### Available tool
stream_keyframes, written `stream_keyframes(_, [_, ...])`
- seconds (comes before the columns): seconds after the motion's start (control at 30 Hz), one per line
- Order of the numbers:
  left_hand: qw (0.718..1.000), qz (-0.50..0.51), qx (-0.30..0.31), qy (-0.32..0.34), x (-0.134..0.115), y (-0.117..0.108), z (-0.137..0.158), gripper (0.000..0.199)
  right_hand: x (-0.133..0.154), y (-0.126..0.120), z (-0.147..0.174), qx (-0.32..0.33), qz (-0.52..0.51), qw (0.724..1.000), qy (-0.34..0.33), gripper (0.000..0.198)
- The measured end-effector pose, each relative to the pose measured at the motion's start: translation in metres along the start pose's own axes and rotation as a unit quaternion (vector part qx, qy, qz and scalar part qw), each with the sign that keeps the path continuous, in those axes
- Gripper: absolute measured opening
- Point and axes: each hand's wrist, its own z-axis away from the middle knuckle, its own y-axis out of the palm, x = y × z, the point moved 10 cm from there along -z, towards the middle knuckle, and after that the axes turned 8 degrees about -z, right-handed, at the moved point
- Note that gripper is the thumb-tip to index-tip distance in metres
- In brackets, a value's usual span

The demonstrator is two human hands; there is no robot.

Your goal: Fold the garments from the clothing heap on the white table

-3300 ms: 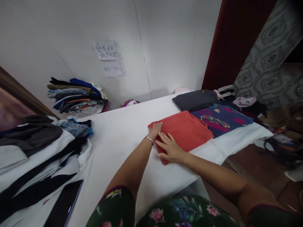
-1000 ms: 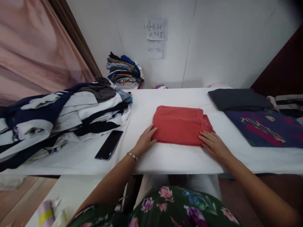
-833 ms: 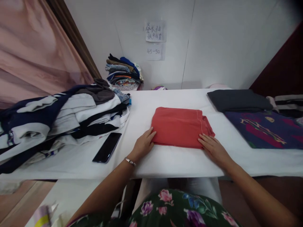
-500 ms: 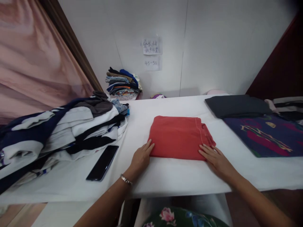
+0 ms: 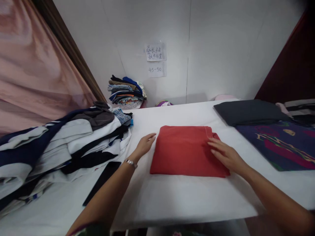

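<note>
A red garment (image 5: 183,152), folded into a flat rectangle, lies on the white-covered table (image 5: 197,200). Just off its left edge is my left hand (image 5: 144,145), fingers stretched out and holding nothing. My right hand (image 5: 225,155) is over the garment's right side, its fingers extended and apart; whether the fingertips touch the cloth I cannot tell. Some folded layers show at the garment's right edge, partly hidden by that hand.
A loose heap of clothes (image 5: 81,141) fills the table's left, with a black phone (image 5: 102,180) partly behind my left forearm. Dark folded garments (image 5: 248,112) and a patterned purple one (image 5: 283,144) lie at right. A clothes stack (image 5: 126,91) stands by the wall.
Both hands have lifted from the red garment's near corners and moved farther up along its sides. The view has shifted, so the garment appears nearer and larger.
</note>
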Motion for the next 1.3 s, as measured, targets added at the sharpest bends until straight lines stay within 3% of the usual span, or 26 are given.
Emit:
stream_keyframes(0.17, [1.000,-0.028,0.008,-0.008,-0.012,0.039,-0.082,0.033,-0.059,0.027,-0.094,0.009,0.070,0.987,0.141,0.048])
stream_keyframes(0.3, [0.998,-0.048,0.034,-0.012,-0.010,0.061,-0.110,0.031,-0.101,0.040,-0.123,0.052,0.129,0.961,0.241,0.047])
stream_keyframes(0.5, [0.988,-0.118,0.097,-0.024,0.001,0.078,-0.126,0.029,-0.115,0.033,-0.120,0.049,0.136,0.963,0.230,0.045])
stream_keyframes(0.6, [0.976,-0.183,0.117,-0.032,0.004,0.082,-0.131,0.030,-0.121,0.026,-0.113,0.020,0.106,0.958,0.266,0.039])
stream_keyframes(0.77, [0.950,-0.287,0.118,-0.031,0.002,0.084,-0.132,0.032,-0.139,0.029,-0.099,0.000,0.030,0.937,0.348,0.035])
stream_keyframes(1.07, [0.929,-0.354,0.096,-0.041,-0.006,0.079,-0.120,0.042,-0.150,0.033,-0.096,-0.020,0.033,0.944,0.327,0.038])
stream_keyframes(1.2, [0.926,-0.362,0.097,-0.054,-0.020,0.074,-0.112,0.047,-0.151,0.036,-0.096,-0.010,0.029,0.944,0.329,0.050])
stream_keyframes(1.3, [0.926,-0.367,0.088,0.002,-0.046,0.082,-0.090,0.056,-0.150,0.038,-0.097,-0.001,0.032,0.945,0.326,0.049])
